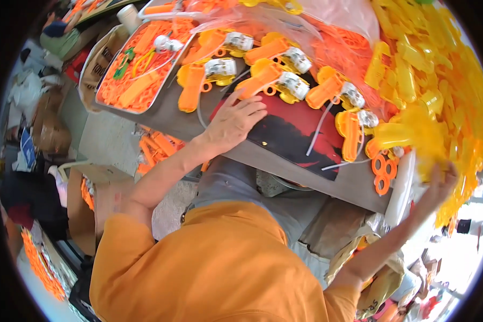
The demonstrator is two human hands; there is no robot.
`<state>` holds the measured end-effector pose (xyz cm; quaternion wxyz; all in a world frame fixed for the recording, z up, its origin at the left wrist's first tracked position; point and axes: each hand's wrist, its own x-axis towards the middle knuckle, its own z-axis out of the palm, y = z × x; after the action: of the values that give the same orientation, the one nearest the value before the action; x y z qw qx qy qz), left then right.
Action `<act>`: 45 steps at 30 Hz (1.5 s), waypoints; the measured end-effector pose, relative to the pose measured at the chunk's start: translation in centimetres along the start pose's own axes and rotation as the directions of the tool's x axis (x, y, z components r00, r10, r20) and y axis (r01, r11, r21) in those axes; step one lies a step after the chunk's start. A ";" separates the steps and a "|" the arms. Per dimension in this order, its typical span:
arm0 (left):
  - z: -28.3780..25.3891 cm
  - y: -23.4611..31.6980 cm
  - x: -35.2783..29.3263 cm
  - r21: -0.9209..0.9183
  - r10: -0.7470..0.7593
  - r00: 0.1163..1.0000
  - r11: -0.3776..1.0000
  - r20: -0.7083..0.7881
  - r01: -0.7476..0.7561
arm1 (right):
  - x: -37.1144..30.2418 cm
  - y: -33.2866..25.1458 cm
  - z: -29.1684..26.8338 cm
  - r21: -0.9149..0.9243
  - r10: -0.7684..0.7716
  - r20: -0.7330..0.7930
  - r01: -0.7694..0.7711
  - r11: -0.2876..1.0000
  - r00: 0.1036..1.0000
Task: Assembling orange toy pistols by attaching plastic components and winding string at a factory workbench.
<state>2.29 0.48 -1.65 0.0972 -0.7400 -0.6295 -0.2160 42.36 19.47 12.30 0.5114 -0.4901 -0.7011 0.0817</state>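
Observation:
My left hand (235,122) lies over the table with its fingers stretched out. The fingertips are at the lower edge of an orange and yellow toy-gun assembly (260,80) with a silver-white motor part (293,84), and whether they touch it I cannot tell. At the right my right hand (443,180), smeared by motion, holds a blurred translucent yellow plastic shell (425,131) beside the yellow heap. Several similar half-built assemblies sit in two rows, one of them (192,86) left of my fingers, another (350,134) toward the right. Thin pale tubes trail from some.
A tray (97,96) of small orange parts stands at the left. Yellow shells (408,70) pile high at the right. Orange rings (382,172) lie near the table's front right edge. A cardboard box (86,198) stands on the floor. Another person (61,40) sits far left.

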 end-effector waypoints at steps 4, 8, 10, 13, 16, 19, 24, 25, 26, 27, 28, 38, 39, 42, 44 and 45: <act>-1.7 1.2 -2.6 -0.118 -0.136 0.969 0.987 -0.205 0.113 | -11.0 -5.3 12.7 0.550 0.232 0.617 -0.623 0.556 0.752; -3.2 2.8 -8.0 -0.230 -0.399 0.804 0.916 -0.440 0.328 | -15.8 -5.2 18.3 0.271 0.153 0.717 -0.474 0.838 0.680; -3.1 2.7 -12.8 -0.224 -0.497 0.710 0.866 -0.499 0.448 | -15.4 -7.6 18.6 0.130 0.168 0.710 -0.362 0.923 0.684; -3.2 1.9 -20.0 -0.218 -0.682 0.499 0.681 -0.535 0.699 | -13.7 -7.5 18.7 0.011 0.187 0.720 -0.281 0.960 0.668; -2.0 -2.1 -25.3 -0.359 -0.842 0.224 0.430 -0.490 0.828 | -11.9 -5.3 17.3 -0.200 0.319 0.679 -0.252 0.947 0.661; -1.3 -8.1 -28.1 -0.329 -0.868 0.181 0.358 -0.463 0.874 | -12.2 -4.1 16.5 -0.149 0.242 0.669 -0.193 0.970 0.703; 1.5 -16.9 -25.4 -0.216 -0.825 0.312 0.451 -0.470 0.866 | -13.6 -3.3 16.8 -0.222 -0.057 0.584 0.226 0.949 0.810; 2.0 -18.2 -24.8 -0.053 -0.768 0.413 0.500 -0.489 0.865 | -14.0 -4.2 16.8 -0.252 -0.071 0.590 0.266 0.930 0.804; 2.4 -19.3 -25.0 -0.366 -0.944 0.266 0.322 -0.196 0.873 | -14.3 -5.4 16.9 -0.254 0.013 0.606 0.178 0.951 0.795; 2.7 -19.7 -24.2 -0.376 -0.939 0.285 0.340 -0.194 0.862 | -14.5 -5.8 16.7 -0.267 0.019 0.589 0.172 0.948 0.808; 2.7 -19.3 -23.4 -0.213 -0.898 0.359 0.414 -0.254 0.885 | -14.5 -6.0 16.6 -0.257 0.015 0.592 0.172 0.951 0.806; -14.6 -9.4 -19.2 -0.483 -0.569 0.683 0.485 0.458 0.729 | -16.1 -6.1 16.3 -0.163 -0.013 0.427 0.091 0.982 0.904; -15.7 -9.1 -17.2 -0.703 -0.476 0.788 0.399 0.390 0.589 | -16.1 -6.0 16.5 -0.177 -0.012 0.417 0.094 0.980 0.909; -16.4 -10.4 -11.7 -0.579 -0.562 0.827 0.670 0.014 0.465 | -16.2 -5.8 16.8 -0.211 -0.001 0.397 0.092 0.973 0.918; -15.9 -12.9 -7.8 -0.492 -0.556 0.823 0.751 -0.112 0.440 | -16.4 -5.7 17.1 -0.229 -0.012 0.385 0.108 0.967 0.923; -15.3 -14.7 -6.1 -0.280 -0.495 0.850 0.854 -0.179 0.439 | -16.5 -5.8 17.0 -0.237 -0.008 0.373 0.104 0.966 0.928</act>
<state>-15.71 -8.49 7.33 0.0323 -0.5373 -0.7452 -0.3935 25.27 10.39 -2.46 0.3061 -0.5065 -0.8032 0.0677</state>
